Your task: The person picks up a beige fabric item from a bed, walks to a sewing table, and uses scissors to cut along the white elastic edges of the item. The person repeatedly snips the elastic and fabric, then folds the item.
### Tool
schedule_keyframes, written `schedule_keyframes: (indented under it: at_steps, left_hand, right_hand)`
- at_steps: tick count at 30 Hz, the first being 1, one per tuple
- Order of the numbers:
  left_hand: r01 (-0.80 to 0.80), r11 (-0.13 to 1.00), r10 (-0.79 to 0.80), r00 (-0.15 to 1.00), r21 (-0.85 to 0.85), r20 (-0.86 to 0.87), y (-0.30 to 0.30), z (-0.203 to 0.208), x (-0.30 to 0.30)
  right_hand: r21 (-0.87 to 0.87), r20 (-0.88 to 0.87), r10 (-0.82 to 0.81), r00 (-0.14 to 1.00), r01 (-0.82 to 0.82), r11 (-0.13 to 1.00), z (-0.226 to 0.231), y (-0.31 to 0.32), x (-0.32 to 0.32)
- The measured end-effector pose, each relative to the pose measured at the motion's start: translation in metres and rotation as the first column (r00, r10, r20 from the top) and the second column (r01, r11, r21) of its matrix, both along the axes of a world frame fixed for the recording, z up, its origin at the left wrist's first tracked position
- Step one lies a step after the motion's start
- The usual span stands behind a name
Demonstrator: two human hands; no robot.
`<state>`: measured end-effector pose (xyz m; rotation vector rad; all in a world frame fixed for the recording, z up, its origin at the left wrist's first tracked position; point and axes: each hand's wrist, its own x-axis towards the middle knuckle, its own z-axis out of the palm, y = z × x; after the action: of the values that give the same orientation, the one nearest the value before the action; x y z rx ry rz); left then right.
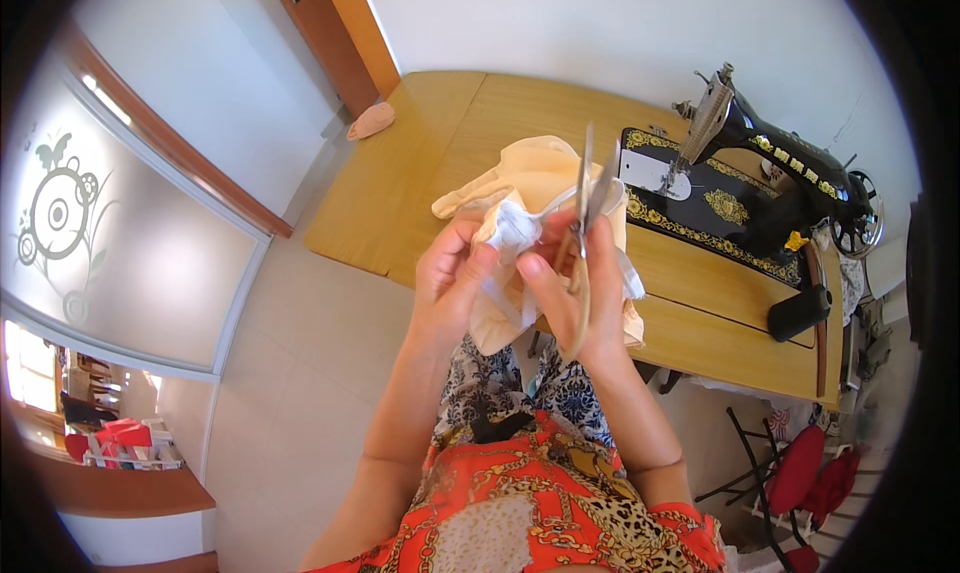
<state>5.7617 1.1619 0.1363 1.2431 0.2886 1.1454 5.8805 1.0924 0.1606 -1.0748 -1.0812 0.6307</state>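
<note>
Pinching a white strip of the cream fabric, held up in the air above the lap and just in front of the wooden worktop. Left hand clamping its grip on that strip; right hand closing its grip around scissors, blades pointing up, nearly together. Judging best: keeping the strip taut, snipping close without nicking cloth. Beyond, sitting on the worktop, a black sewing machine.

A home sewing room: black ornate sewing machine on wooden table, tiled floor, frosted sliding door.
</note>
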Motion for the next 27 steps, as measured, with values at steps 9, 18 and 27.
schedule_keyframes:
  at_steps: [9,18,27]
  left_hand:
    - [0.010,0.999,-0.009,1.000,0.046,-0.021,0.000,-0.003,-0.001]
    - [0.149,0.978,-0.105,0.957,-0.148,0.272,0.000,-0.004,-0.005]
    - [0.168,0.973,-0.124,0.960,-0.161,0.253,0.008,-0.007,-0.008]
  right_hand:
    - [0.049,-0.142,-0.020,0.990,0.027,0.998,0.000,0.024,-0.005]
    - [-0.002,-0.106,0.054,0.993,-0.055,0.998,-0.002,0.014,0.004]
    - [-0.314,0.038,0.601,0.798,-0.561,0.766,-0.008,-0.045,0.028]
